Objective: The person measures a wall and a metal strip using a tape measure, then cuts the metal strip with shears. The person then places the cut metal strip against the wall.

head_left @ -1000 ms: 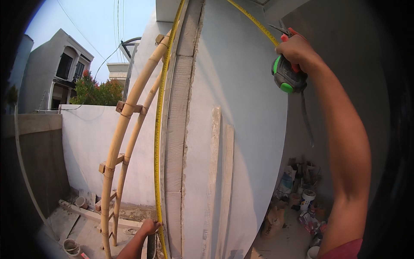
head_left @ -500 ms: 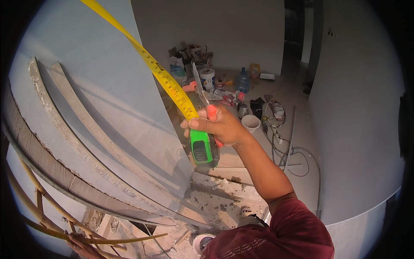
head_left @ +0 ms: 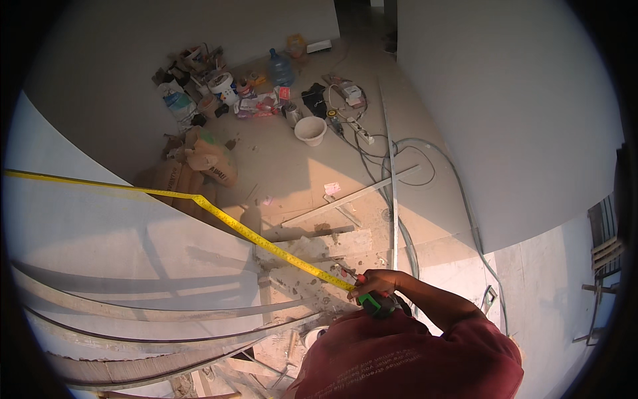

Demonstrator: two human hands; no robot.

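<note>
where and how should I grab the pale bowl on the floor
Likely the near rim of the bowl, from your side: it stands upright, wide mouth up, with a can behind its left and a power strip to its right.

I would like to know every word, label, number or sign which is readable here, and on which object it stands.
I will not copy out wording, only say where print stands:
Dark red shirt: pale lettering in several lines, partly readable.
Brown sacks: dark printed letters, partly readable.
Yellow tape blade: scale marks, too small to read.
White bucket: coloured print, too small to read.
</note>
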